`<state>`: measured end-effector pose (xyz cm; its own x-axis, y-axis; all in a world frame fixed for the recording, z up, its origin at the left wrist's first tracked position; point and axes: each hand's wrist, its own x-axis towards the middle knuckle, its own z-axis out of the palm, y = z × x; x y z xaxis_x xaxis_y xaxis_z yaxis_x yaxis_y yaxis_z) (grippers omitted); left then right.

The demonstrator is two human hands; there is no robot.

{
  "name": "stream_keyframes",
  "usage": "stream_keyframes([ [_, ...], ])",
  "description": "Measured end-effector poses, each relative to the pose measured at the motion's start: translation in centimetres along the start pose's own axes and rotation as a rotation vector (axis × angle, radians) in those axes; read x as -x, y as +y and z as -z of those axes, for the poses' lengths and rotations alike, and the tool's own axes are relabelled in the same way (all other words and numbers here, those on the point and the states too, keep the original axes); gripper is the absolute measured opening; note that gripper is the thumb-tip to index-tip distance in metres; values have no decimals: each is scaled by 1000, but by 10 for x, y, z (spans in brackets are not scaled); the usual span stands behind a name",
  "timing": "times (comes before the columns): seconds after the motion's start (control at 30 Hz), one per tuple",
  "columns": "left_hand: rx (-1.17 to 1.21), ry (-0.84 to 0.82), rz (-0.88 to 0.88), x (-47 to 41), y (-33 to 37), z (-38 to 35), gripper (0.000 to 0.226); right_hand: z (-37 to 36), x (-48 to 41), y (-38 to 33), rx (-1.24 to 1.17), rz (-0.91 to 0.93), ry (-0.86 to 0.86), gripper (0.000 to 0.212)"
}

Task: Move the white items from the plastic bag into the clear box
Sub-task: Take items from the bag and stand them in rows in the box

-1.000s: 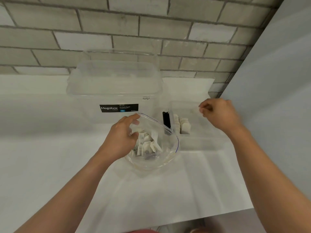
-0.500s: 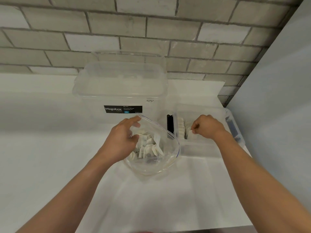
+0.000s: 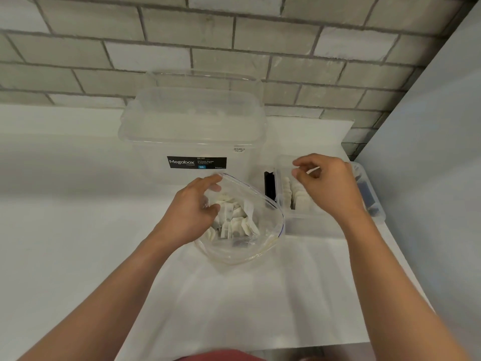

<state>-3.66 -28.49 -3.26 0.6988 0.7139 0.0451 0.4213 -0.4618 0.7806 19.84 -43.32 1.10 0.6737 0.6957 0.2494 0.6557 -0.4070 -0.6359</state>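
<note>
A clear plastic bag (image 3: 260, 246) stands open on the white table, with several white items (image 3: 234, 220) piled inside. My left hand (image 3: 190, 212) grips the bag's left rim, thumb inside and fingers along the outside. Right of the bag sits the small clear box (image 3: 312, 225), and white items (image 3: 299, 199) stand in a row in its left part. My right hand (image 3: 325, 186) hovers just above this box with its fingers loosely curled. I see nothing held in it.
A large lidded clear Megabox container (image 3: 192, 131) stands behind the bag against the brick wall. A black piece (image 3: 269, 186) sits between bag and small box, and a dark item (image 3: 364, 194) lies in the box's right end. A grey panel (image 3: 429, 152) borders the table's right side.
My right hand dipped down into the small box half a second ago and has now lifted back above it. My left hand stayed on the bag's rim.
</note>
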Motion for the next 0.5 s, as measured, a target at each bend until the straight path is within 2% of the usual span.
stream_keyframes([
  [0.07,-11,-23,-23,2,-3,3,61,-8,24,-31,-160,26,2,10],
  [0.17,-39,-65,-63,8,-9,7,68,-35,53,-60,-211,64,-219,12],
  [0.23,-73,-95,-85,12,-14,9,70,-60,64,-66,-71,106,-383,15],
  [0.33,-109,-128,-107,19,-22,13,73,-101,70,-65,209,118,-534,23],
  [0.5,-85,-149,-163,27,-35,19,75,-149,76,-64,374,-81,-648,17],
])
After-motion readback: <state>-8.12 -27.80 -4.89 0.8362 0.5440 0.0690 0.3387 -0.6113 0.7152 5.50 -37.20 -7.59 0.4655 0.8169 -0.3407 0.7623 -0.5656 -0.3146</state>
